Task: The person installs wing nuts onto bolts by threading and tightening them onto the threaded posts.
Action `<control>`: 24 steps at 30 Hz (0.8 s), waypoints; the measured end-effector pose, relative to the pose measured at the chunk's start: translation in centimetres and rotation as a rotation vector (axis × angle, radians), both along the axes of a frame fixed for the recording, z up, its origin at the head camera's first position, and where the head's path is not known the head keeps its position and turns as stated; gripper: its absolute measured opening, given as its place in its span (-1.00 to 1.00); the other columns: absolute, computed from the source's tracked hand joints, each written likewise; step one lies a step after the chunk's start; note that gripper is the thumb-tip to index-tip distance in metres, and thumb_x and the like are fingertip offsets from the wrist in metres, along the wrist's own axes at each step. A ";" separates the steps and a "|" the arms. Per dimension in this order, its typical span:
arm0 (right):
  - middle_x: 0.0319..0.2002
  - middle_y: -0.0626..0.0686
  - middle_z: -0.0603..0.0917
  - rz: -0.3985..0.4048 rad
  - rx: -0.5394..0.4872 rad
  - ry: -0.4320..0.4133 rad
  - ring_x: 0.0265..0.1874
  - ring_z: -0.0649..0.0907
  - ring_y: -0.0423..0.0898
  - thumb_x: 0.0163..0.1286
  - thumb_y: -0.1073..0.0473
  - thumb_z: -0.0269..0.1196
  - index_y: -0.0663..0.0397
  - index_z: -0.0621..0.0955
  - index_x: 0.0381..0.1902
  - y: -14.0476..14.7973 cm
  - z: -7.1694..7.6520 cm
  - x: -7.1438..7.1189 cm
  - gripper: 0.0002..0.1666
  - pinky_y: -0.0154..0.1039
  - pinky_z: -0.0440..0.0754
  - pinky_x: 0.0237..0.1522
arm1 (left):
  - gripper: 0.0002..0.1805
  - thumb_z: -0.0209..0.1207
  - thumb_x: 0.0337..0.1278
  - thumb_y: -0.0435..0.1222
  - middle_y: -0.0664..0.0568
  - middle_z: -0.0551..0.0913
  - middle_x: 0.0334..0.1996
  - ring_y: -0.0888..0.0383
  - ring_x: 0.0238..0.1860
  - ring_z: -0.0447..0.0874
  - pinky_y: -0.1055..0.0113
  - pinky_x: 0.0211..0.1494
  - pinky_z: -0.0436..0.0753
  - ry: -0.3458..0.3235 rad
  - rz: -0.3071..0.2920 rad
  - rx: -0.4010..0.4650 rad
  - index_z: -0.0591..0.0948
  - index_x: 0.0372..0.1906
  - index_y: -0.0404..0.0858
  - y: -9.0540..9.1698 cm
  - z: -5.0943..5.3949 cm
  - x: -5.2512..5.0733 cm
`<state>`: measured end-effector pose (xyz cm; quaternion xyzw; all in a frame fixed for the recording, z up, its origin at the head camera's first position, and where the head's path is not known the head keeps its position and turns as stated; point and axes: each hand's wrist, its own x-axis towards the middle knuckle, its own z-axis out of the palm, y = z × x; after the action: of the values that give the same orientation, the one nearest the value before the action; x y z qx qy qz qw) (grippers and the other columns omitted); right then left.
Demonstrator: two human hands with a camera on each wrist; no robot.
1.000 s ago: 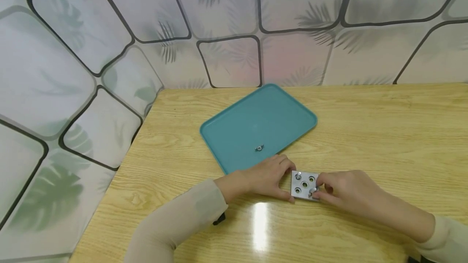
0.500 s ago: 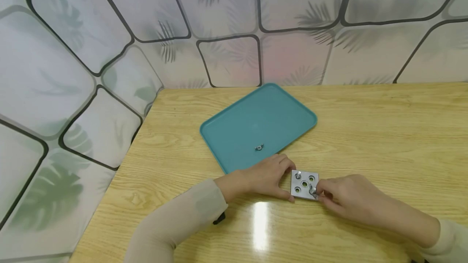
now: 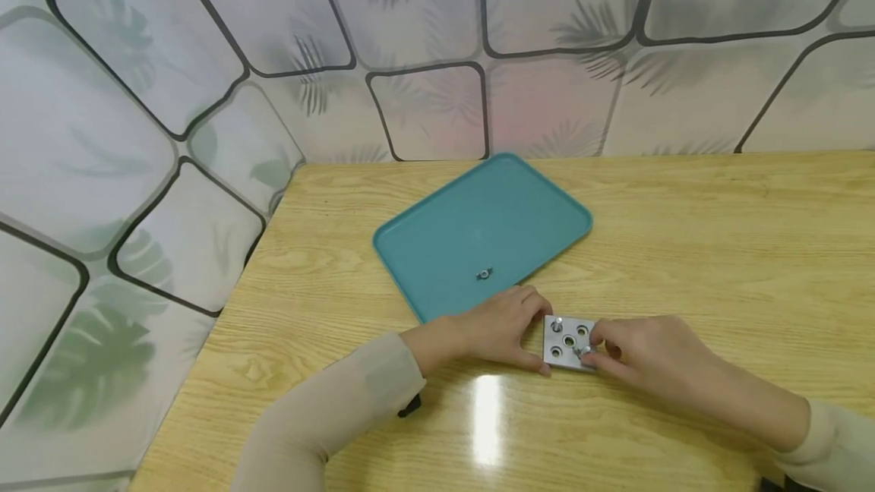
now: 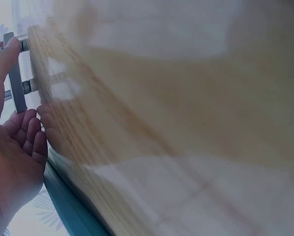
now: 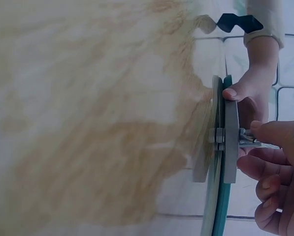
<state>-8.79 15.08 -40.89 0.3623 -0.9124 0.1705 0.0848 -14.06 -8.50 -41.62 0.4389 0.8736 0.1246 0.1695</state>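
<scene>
A square metal plate (image 3: 567,327) with several holes lies near the front of the table. My left hand (image 3: 502,329) grips its left side, thumb at the near corner and fingers at the far one. An upright bolt (image 3: 557,324) pokes through the far left hole. At the near right corner, my right hand (image 3: 649,348) pinches a wing nut (image 3: 581,352) on a second bolt, partly hidden by the fingertips. Seen edge-on in the left wrist view, the plate (image 4: 16,81) stands off the table on bolt heads (image 4: 27,86). The right wrist view shows thumb and finger at the wing nut (image 5: 248,139).
Behind the left hand lies a teal tray (image 3: 478,211), set at an angle. Another wing nut (image 3: 484,274) rests on it near the front edge. The wood table (image 3: 718,249) runs back to a patterned wall covering (image 3: 554,105).
My right fingers drew back slightly from the wing nut, then closed on it again. The wing nut's wings have turned. My left hand and the plate have stayed put.
</scene>
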 end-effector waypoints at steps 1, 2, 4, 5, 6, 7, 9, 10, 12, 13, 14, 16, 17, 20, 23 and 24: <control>-0.68 -0.39 0.39 0.011 0.001 -0.002 -0.72 0.19 -0.50 0.06 -0.06 0.42 -0.20 0.57 -0.47 0.0 0.0 0.0 -0.77 -0.50 0.14 -0.73 | -0.21 0.29 -0.08 0.20 0.15 0.37 -0.08 0.29 -0.06 0.29 0.55 0.06 0.31 -0.001 0.000 0.000 0.37 0.16 -0.19 0.0 0.0 0.0; -0.68 -0.39 0.39 0.021 0.004 -0.005 -0.71 0.19 -0.50 0.05 -0.04 0.42 -0.21 0.55 -0.50 0.1 0.1 0.0 -0.77 -0.50 0.13 -0.73 | -0.21 0.29 -0.08 0.20 0.15 0.37 -0.08 0.29 -0.06 0.29 0.55 0.06 0.31 -0.003 -0.001 0.000 0.37 0.16 -0.19 0.0 0.0 0.0; -0.67 -0.39 0.39 0.042 0.008 -0.019 -0.71 0.20 -0.50 0.05 -0.01 0.42 -0.21 0.54 -0.52 0.1 0.1 0.0 -0.77 -0.50 0.14 -0.72 | -0.21 0.29 -0.08 0.20 0.16 0.37 -0.09 0.29 -0.06 0.29 0.55 0.06 0.31 -0.005 0.000 -0.002 0.37 0.16 -0.19 0.0 0.0 0.0; -0.67 -0.39 0.40 0.053 0.010 -0.028 -0.70 0.21 -0.50 0.06 0.00 0.42 -0.22 0.54 -0.52 0.1 0.1 0.0 -0.78 -0.49 0.15 -0.71 | -0.22 0.29 -0.08 0.20 0.15 0.38 -0.09 0.29 -0.06 0.29 0.55 0.06 0.31 -0.004 0.000 -0.003 0.37 0.16 -0.19 0.0 0.0 0.0; -0.66 -0.40 0.41 0.065 0.008 -0.040 -0.69 0.22 -0.51 0.07 0.01 0.41 -0.22 0.54 -0.52 0.2 0.1 0.1 -0.79 -0.49 0.17 -0.71 | -0.22 0.29 -0.09 0.20 0.15 0.38 -0.09 0.29 -0.06 0.29 0.55 0.06 0.31 -0.005 0.000 -0.004 0.37 0.16 -0.19 0.0 0.0 -0.1; -0.65 -0.40 0.43 0.078 0.002 -0.042 -0.69 0.23 -0.51 0.07 0.04 0.41 -0.22 0.54 -0.51 0.2 0.2 0.1 -0.79 -0.49 0.18 -0.70 | -0.22 0.29 -0.09 0.20 0.16 0.38 -0.08 0.29 -0.06 0.29 0.55 0.06 0.31 -0.006 0.001 -0.005 0.37 0.16 -0.19 0.0 0.0 -0.1; -0.63 -0.41 0.43 0.100 -0.012 -0.055 -0.68 0.26 -0.51 0.07 0.09 0.40 -0.23 0.54 -0.50 0.2 0.2 0.2 -0.81 -0.48 0.21 -0.69 | -0.21 0.29 -0.08 0.20 0.16 0.38 -0.08 0.29 -0.07 0.29 0.55 0.06 0.31 -0.005 0.001 -0.008 0.37 0.16 -0.19 0.0 0.1 0.0; -0.62 -0.42 0.43 0.105 -0.021 -0.065 -0.67 0.26 -0.52 0.07 0.11 0.39 -0.24 0.54 -0.49 0.3 0.3 0.2 -0.80 -0.48 0.22 -0.69 | -0.21 0.29 -0.09 0.20 0.15 0.38 -0.08 0.29 -0.06 0.29 0.55 0.06 0.31 -0.003 0.001 -0.008 0.37 0.16 -0.19 0.0 0.1 0.0; -0.60 -0.44 0.44 0.094 -0.039 -0.122 -0.67 0.28 -0.52 0.10 0.13 0.38 -0.28 0.54 -0.48 0.3 0.4 0.3 -0.80 -0.48 0.24 -0.67 | -0.21 0.29 -0.08 0.20 0.15 0.38 -0.08 0.29 -0.06 0.29 0.55 0.06 0.31 -0.005 0.003 -0.007 0.37 0.16 -0.19 0.0 0.1 0.0; -0.60 -0.44 0.44 0.082 -0.045 -0.142 -0.67 0.29 -0.52 0.11 0.12 0.38 -0.28 0.53 -0.48 0.3 0.4 0.2 -0.79 -0.48 0.24 -0.67 | -0.21 0.29 -0.08 0.20 0.15 0.38 -0.07 0.29 -0.06 0.29 0.55 0.06 0.31 -0.006 0.003 -0.006 0.37 0.16 -0.19 0.0 0.1 0.0; -0.60 -0.44 0.44 0.064 -0.049 -0.167 -0.67 0.29 -0.51 0.12 0.10 0.38 -0.28 0.53 -0.48 0.3 0.5 0.2 -0.80 -0.48 0.25 -0.67 | -0.21 0.29 -0.08 0.20 0.15 0.38 -0.07 0.29 -0.06 0.29 0.55 0.06 0.31 -0.006 0.003 -0.006 0.37 0.16 -0.19 0.0 0.1 0.0; -0.61 -0.43 0.45 0.024 -0.050 -0.204 -0.68 0.29 -0.51 0.13 0.04 0.39 -0.26 0.54 -0.47 0.3 0.5 0.1 -0.81 -0.48 0.26 -0.67 | -0.21 0.29 -0.08 0.20 0.15 0.38 -0.07 0.30 -0.06 0.30 0.55 0.07 0.31 -0.009 0.006 -0.006 0.37 0.16 -0.19 0.0 0.2 0.0; -0.62 -0.42 0.44 0.007 -0.048 -0.210 -0.68 0.28 -0.50 0.12 0.00 0.39 -0.25 0.54 -0.46 0.3 0.5 0.0 -0.81 -0.48 0.26 -0.68 | -0.21 0.29 -0.08 0.20 0.15 0.38 -0.07 0.30 -0.06 0.29 0.55 0.07 0.31 -0.011 0.007 -0.007 0.37 0.16 -0.19 0.0 0.1 0.0; -0.62 -0.41 0.42 -0.014 -0.027 -0.188 -0.70 0.25 -0.50 0.11 -0.08 0.39 -0.18 0.57 -0.40 0.2 0.5 -0.2 -0.77 -0.48 0.23 -0.69 | -0.22 0.28 -0.08 0.21 0.16 0.38 -0.07 0.30 -0.06 0.30 0.55 0.07 0.32 -0.008 0.009 -0.012 0.38 0.15 -0.18 0.0 0.1 0.0; -0.62 -0.41 0.41 -0.014 -0.014 -0.174 -0.70 0.25 -0.50 0.11 -0.09 0.38 -0.16 0.59 -0.37 0.1 0.5 -0.2 -0.76 -0.48 0.22 -0.69 | -0.22 0.28 -0.08 0.21 0.16 0.38 -0.08 0.30 -0.06 0.29 0.54 0.06 0.32 -0.005 0.008 -0.014 0.38 0.15 -0.18 0.0 0.1 0.0; -0.62 -0.41 0.42 -0.010 -0.011 -0.172 -0.69 0.25 -0.50 0.11 -0.08 0.39 -0.17 0.59 -0.38 0.1 0.5 -0.2 -0.77 -0.48 0.23 -0.69 | -0.22 0.28 -0.08 0.21 0.16 0.38 -0.08 0.30 -0.07 0.29 0.54 0.06 0.32 -0.005 0.007 -0.014 0.38 0.16 -0.18 0.0 0.1 0.0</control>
<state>-9.02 15.17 -40.43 0.3415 -0.9170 0.2058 0.0092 -14.11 -8.45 -41.57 0.4343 0.8756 0.1202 0.1742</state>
